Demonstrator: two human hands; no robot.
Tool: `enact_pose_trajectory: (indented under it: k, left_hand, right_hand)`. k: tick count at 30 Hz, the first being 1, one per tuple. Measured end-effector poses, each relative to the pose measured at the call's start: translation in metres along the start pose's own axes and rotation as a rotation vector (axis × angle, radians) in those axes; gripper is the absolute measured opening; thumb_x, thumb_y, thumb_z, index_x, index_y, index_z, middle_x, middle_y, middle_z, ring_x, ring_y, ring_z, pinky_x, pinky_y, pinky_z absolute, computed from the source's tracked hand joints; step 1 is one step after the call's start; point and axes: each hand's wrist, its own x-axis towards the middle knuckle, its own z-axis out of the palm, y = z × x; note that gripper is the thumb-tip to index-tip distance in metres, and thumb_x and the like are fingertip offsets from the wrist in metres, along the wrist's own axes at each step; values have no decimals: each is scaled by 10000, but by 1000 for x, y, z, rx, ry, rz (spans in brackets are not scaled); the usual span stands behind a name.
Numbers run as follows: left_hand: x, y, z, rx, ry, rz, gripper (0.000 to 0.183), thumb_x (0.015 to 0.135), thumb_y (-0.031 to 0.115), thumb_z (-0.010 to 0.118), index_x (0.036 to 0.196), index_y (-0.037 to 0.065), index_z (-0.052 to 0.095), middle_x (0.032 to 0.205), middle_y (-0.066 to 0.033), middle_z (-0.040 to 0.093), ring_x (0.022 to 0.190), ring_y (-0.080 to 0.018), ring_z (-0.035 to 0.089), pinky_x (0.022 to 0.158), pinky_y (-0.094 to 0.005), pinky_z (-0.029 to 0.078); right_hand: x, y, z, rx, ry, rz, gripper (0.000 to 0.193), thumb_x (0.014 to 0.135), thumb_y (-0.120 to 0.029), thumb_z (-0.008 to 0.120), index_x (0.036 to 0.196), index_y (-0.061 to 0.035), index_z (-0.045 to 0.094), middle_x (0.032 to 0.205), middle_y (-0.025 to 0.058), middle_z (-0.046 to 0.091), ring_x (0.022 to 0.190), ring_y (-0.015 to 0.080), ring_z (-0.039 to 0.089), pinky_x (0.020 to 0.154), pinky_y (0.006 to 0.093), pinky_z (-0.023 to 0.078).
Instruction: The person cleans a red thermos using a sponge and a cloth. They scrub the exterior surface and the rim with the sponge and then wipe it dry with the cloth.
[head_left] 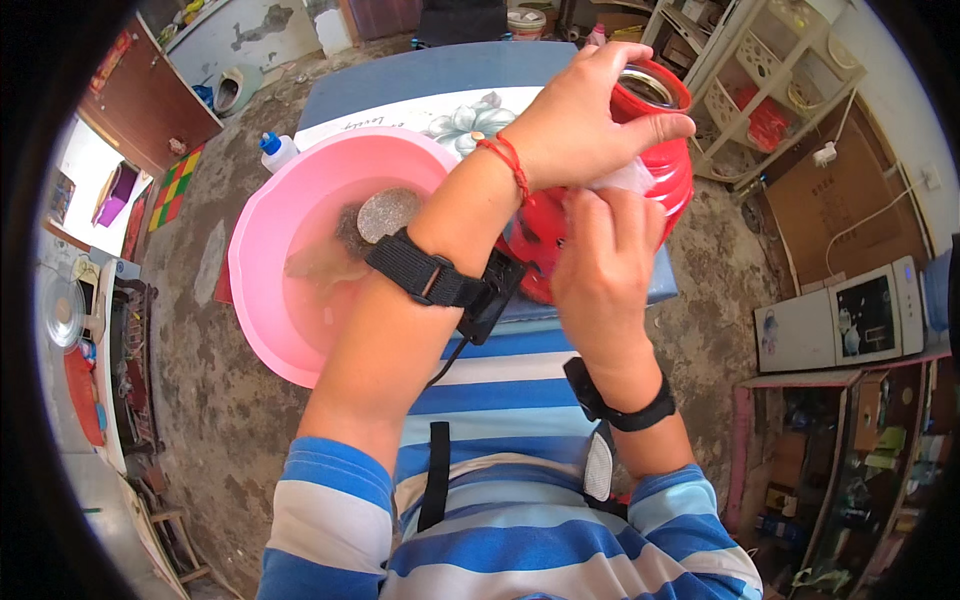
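Observation:
My left hand (590,115) grips the rim of a glossy red thermos flask (678,172), thumb and fingers spread round its silvery mouth. The flask has dark printed marks on its side, and my forearm partly covers it. My right hand (608,262) is closed, knuckles up, on a thin white cloth (630,177) against the flask's side. To the left, a pink basin (262,240) holds murky water. In it are a round grey speckled object (388,213) and something brownish and soft under the water, whose kind I cannot make out.
The basin and flask stand on a small table with a blue-grey flowered cover (350,88). A white bottle with a blue cap (278,152) is behind the basin. Shelves (755,85) stand at the back right, and a white cabinet appliance (840,318) sits on the right.

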Motion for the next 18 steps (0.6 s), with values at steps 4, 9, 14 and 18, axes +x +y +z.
enact_pose_trajectory:
  k: [4, 9, 14, 18]
  left_hand:
    - [-6, 7, -15, -62, -60, -87, 693, 831, 390, 766, 1342, 16, 483, 1223, -143, 614, 1094, -200, 610, 936, -317, 484]
    - [-56, 36, -31, 4, 293, -105, 522, 836, 232, 769, 1259, 3, 567, 1142, -137, 618, 1116, -210, 567, 953, -325, 458]
    - [-132, 80, 3, -117, 49, -210, 548, 815, 64, 749, 1326, 40, 554, 1133, -126, 554, 1068, -214, 581, 875, -319, 501]
    - [-157, 58, 19, -317, 304, -239, 465, 830, 21, 719, 1279, 58, 605, 1040, -81, 602, 821, -125, 593, 677, -248, 488]
  right_hand:
    - [11, -6, 3, 100, -34, -30, 217, 799, 57, 604, 1006, 8, 648, 979, 154, 592, 847, 339, 543, 791, 396, 448]
    - [-2, 12, -26, 437, 45, 198, 198, 938, -33, 562, 1087, 17, 684, 1031, 118, 681, 876, 200, 657, 835, 274, 489]
    - [-10, 3, -46, 1146, -46, 801, 400, 1016, -189, 464, 1315, 64, 540, 1203, 118, 632, 1045, 153, 609, 915, 294, 472]
    - [-17, 3, -57, 1222, -180, 653, 423, 1007, -179, 488, 1361, 52, 501, 1306, 154, 579, 1165, 187, 559, 1023, 303, 402]
